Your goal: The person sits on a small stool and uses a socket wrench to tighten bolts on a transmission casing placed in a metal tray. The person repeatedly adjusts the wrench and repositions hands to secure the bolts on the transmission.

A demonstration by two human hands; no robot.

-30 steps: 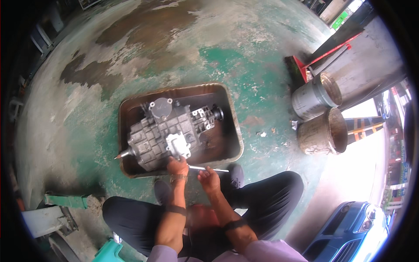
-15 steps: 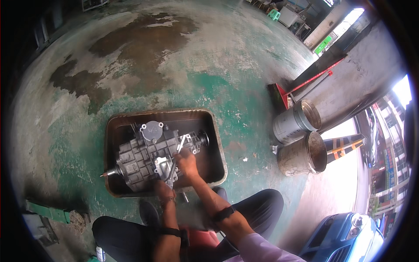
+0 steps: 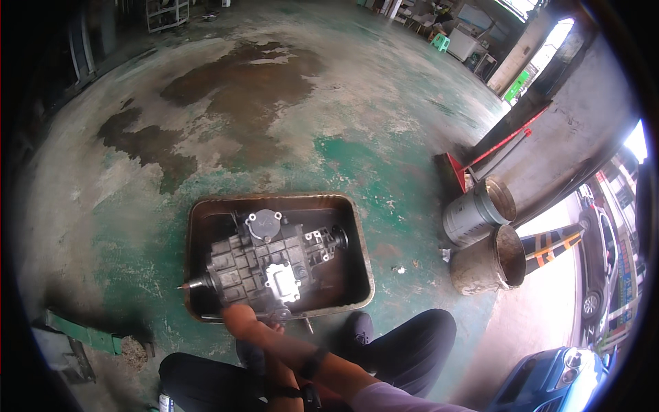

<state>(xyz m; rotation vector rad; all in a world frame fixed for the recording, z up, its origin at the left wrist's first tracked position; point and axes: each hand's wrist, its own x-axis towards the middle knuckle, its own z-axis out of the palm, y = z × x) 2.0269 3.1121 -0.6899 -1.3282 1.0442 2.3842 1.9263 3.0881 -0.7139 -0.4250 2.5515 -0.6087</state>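
Observation:
A grey metal gearbox [image 3: 233, 264] lies on its side in a brown metal tray [image 3: 367, 292] on the floor. A round cover [image 3: 265, 224] sits on its far side, and a bright flat plate [image 3: 283, 283] faces me. My right hand [image 3: 241, 323] is at the tray's near left edge, curled into a fist and somewhat blurred; anything in it is hidden. My right forearm crosses over my left forearm [image 3: 278, 374]. Behind it, my left hand is mostly covered near the tray's front rim, so its fingers do not show.
Two dirty buckets [image 3: 473, 216] stand to the right, beside a red-handled floor jack [image 3: 456, 172] and a pillar. A striped barrier [image 3: 552, 244] and a blue car [image 3: 549, 378] are farther right. Left of my knees is a green metal piece [image 3: 86, 333]. Dark stains mark the floor beyond the tray.
Both hands have left the gearbox top, where they held a long metal wrench-like tool. My right hand has swung left and nearer, across my left arm. That tool no longer shows.

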